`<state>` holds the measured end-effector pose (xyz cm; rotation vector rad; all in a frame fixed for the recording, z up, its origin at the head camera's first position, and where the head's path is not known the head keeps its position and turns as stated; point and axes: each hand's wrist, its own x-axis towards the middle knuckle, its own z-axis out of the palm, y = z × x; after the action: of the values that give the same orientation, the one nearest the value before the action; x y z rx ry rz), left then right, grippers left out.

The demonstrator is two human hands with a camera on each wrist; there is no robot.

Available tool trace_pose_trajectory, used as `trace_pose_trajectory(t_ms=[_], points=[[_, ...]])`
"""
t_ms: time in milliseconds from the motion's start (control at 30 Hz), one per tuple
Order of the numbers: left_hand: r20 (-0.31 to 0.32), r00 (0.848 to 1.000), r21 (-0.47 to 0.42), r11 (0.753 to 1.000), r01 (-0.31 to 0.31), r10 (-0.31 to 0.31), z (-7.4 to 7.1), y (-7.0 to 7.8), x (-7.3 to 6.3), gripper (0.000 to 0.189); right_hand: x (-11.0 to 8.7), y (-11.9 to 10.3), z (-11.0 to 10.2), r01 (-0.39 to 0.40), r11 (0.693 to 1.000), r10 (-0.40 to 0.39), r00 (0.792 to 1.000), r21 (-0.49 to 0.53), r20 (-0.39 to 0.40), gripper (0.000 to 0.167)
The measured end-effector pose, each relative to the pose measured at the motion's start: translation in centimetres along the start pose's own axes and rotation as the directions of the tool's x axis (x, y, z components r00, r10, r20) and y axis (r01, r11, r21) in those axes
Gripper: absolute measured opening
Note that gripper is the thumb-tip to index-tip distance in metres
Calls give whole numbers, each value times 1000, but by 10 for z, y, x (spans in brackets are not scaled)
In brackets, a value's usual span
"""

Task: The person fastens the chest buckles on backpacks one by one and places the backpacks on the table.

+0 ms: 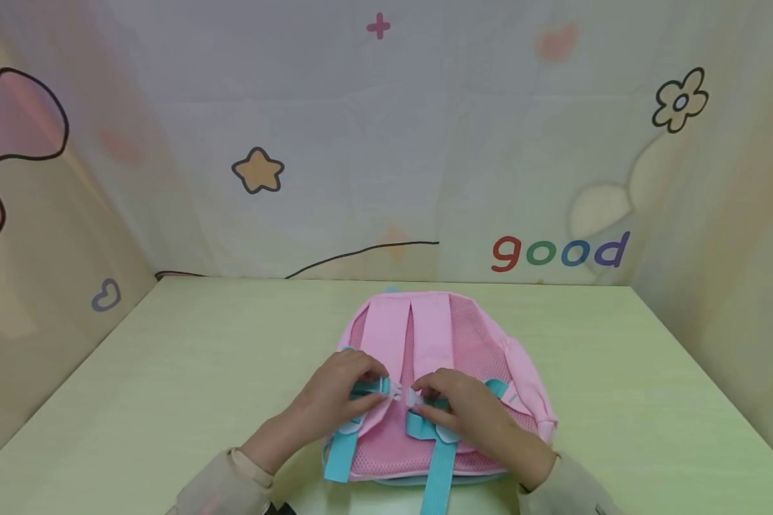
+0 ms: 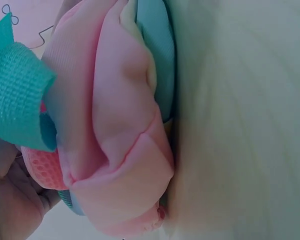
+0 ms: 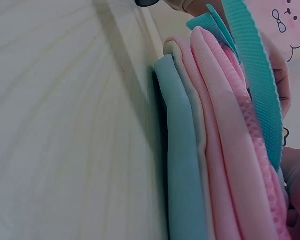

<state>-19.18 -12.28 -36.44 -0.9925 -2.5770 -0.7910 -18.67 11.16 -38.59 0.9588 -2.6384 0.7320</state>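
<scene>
The left hand [image 1: 337,395] pinches one white half of a chest-strap buckle [image 1: 396,390] by its short teal strap [image 1: 368,388], fingers curled round the webbing; the right hand [image 1: 465,409] pinches the other white half [image 1: 415,398] in the same way, so both grips are narrow and closed on the strap ends. The two halves face each other across a small gap at the middle of the pack, the left one at nine o'clock of the gap and the right one at three o'clock, so the line between them runs straight across, from side to side. Neither hand is nearer: the gap sits midway between them. Whether the halves are already touching cannot be told from the head view. Outward from the grips, the pink backpack [image 1: 489,343] lies flat on its front on the pale green tabletop [image 1: 167,372], its long axis running from six to twelve o'clock, top end at twelve. Its two pink shoulder straps [image 1: 386,329] run along that axis, and teal webbing tails [image 1: 439,476] trail off toward six o'clock. In the wrist views the pack's folded pink and teal edge [image 3: 182,165] rests against the tabletop.
</scene>
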Motion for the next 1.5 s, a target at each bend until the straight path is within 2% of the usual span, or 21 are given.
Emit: trace_pose_trajectory(t_ms=[233, 633, 900, 1233, 1500], points=[[-21, 999, -62, 998, 28, -29, 5, 3, 1, 22, 0, 0, 0, -11, 1000, 12, 1000, 20, -8, 18], [-2, 995, -145, 985, 96, -98, 12, 9, 1, 21, 1, 0, -2, -46, 996, 46, 999, 81, 2, 19], [-25, 995, -121, 988, 92, -96, 18, 8, 0, 22, 1, 0, -2, -36, 996, 36, 999, 83, 5, 17], [-70, 996, -88, 995, 48, -54, 21, 7, -1, 24, 0, 1, 1, 5, 999, -3, 1000, 53, -30, 16], [-56, 996, -77, 995, 64, -69, 22, 7, -2, 25, 1, -2, 4, 14, 999, -12, 999, 39, -41, 17]])
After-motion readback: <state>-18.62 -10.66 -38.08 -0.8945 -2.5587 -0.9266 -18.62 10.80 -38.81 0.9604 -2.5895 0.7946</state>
